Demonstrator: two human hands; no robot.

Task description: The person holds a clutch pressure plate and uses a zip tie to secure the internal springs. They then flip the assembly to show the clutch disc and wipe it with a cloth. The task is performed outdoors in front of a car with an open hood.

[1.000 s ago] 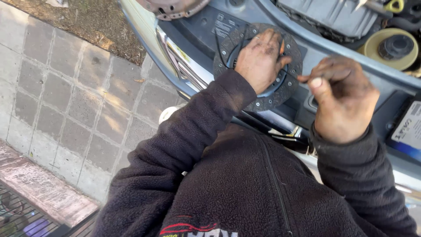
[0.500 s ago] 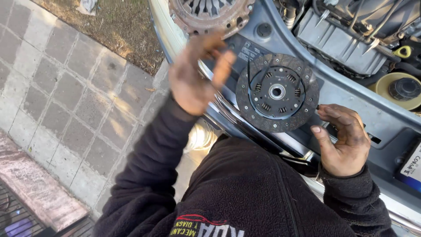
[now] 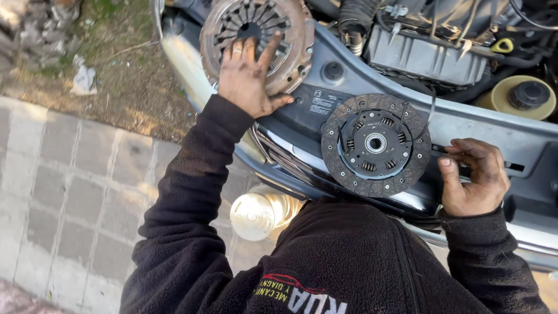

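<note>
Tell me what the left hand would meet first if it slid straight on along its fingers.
The left hand already lies on the rusty pressure plate; straight on, its fingers would probably cross the plate's slotted centre, though depth is unclear.

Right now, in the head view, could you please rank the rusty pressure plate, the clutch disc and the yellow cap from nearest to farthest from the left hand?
1. Rusty pressure plate: under the left hand, at the top left.
2. Clutch disc: lying on the front panel, to the hand's right.
3. Yellow cap: in the engine bay, far right.
</note>
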